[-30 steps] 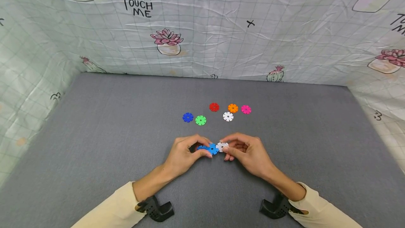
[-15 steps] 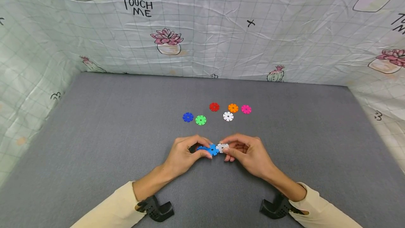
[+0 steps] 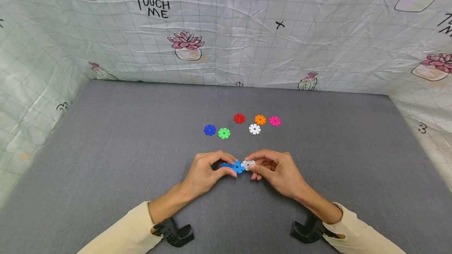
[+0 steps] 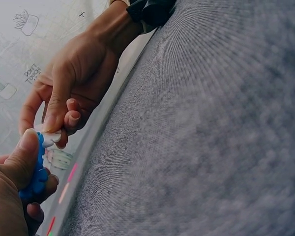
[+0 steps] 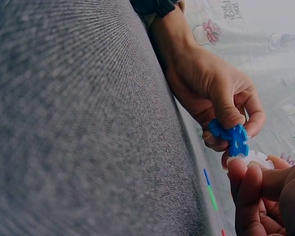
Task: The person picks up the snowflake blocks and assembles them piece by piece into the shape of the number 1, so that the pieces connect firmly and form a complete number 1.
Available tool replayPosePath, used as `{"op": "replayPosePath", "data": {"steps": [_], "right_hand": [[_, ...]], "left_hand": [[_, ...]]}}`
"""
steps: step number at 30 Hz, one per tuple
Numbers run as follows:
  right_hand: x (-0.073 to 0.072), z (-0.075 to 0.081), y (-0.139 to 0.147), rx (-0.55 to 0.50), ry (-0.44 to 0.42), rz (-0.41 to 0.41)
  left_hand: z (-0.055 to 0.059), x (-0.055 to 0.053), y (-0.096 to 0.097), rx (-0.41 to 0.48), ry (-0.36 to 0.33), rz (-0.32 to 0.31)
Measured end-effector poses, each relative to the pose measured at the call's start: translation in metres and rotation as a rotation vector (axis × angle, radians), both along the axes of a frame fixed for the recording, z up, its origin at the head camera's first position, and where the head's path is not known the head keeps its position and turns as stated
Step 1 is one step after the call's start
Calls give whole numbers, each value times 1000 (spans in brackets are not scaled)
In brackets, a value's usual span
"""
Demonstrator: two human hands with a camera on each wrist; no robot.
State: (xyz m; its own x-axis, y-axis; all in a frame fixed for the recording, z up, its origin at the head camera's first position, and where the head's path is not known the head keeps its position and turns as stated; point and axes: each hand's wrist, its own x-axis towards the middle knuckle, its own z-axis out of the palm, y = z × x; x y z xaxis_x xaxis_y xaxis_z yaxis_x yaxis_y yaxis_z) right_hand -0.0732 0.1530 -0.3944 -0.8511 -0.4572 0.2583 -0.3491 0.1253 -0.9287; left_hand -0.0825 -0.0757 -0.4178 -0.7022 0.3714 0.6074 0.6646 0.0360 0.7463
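1. Nearest you, your cream sleeves (image 3: 123, 228) come in from both lower corners, with a black wrist device (image 3: 181, 235) at the left cuff and another black device (image 3: 305, 231) at the right.
2. Your left hand (image 3: 205, 167) is grasping a bright-blue slotted disc (image 3: 237, 167), pinched between thumb and fingers. More blue shows at its left, partly hidden by your fingers.
3. Your right hand (image 3: 279, 171) pinches a white slotted disc (image 3: 248, 164) between thumb and fingers, the other fingers curled beneath.
4. Between your hands, the white disc's edge touches the bright-blue one's; you cannot tell how deep any slot sits.
5. Beyond your fingers on the grey table (image 3: 123, 148) lie a green disc (image 3: 224, 129), a dark-blue disc (image 3: 210, 127) just to its left, and a loose white disc (image 3: 254, 126) farther right.
6. Slightly farther off are a pink disc (image 3: 275, 118), an orange disc (image 3: 260, 116) close beside it, and a red disc (image 3: 239, 115) to the left.
7. Farthest from you hangs a creased, grid-printed cloth (image 3: 233, 30) with potted plants and lettering.
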Motion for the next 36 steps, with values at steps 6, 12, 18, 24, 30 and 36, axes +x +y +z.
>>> {"op": "replayPosePath", "data": {"steps": [6,12,18,24,30,36], "right_hand": [[1,0,0,-4,-3,6],[3,1,-2,54,81,-15],[5,1,-4,35,84,-38],[8,0,-7,-9,64,-49],[6,4,-8,21,89,-48],[8,17,-11,40,2,-69]], "left_hand": [[0,0,0,7,1,-10],[0,1,0,7,-10,-15],[2,3,0,23,-66,-11],[3,3,1,36,-125,-18],[2,2,1,25,-107,-10],[2,1,2,-15,-140,37]]}}
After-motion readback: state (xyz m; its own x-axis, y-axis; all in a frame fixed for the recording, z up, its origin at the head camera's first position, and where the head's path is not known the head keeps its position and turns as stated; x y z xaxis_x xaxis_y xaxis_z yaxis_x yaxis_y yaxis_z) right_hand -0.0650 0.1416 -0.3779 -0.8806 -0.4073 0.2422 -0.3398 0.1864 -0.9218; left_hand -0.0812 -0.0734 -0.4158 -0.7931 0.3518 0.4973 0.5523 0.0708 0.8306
